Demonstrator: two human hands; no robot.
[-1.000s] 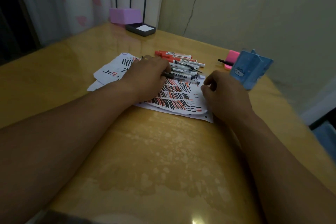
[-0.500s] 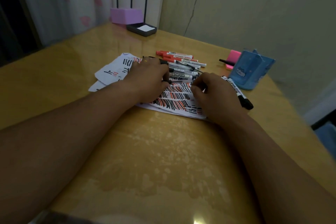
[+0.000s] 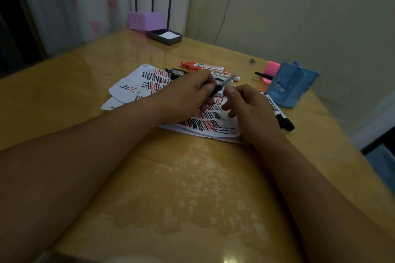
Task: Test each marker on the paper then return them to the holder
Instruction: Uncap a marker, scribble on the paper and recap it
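Observation:
White paper (image 3: 205, 125) covered in black and red strokes lies mid-table. My left hand (image 3: 188, 96) grips a black marker (image 3: 224, 83) that points up and to the right, blurred by motion. My right hand (image 3: 250, 107) hovers just right of it with fingers curled near the marker's black end; whether it pinches the cap is unclear. Several red and black markers (image 3: 203, 66) lie beyond my hands. Another black marker (image 3: 277, 112) lies right of my right hand. The blue holder (image 3: 288, 85) stands at the right.
A pink sticky-note block (image 3: 272, 70) with a black pen (image 3: 263, 74) sits left of the holder. A purple box (image 3: 146, 20) and a dark tray with white paper (image 3: 164, 36) stand at the back. The table's right edge (image 3: 346, 136) is close.
My left hand has lifted one black marker off the pile and raised it. My right hand moved left toward it, leaving a black marker lying on the table at its right.

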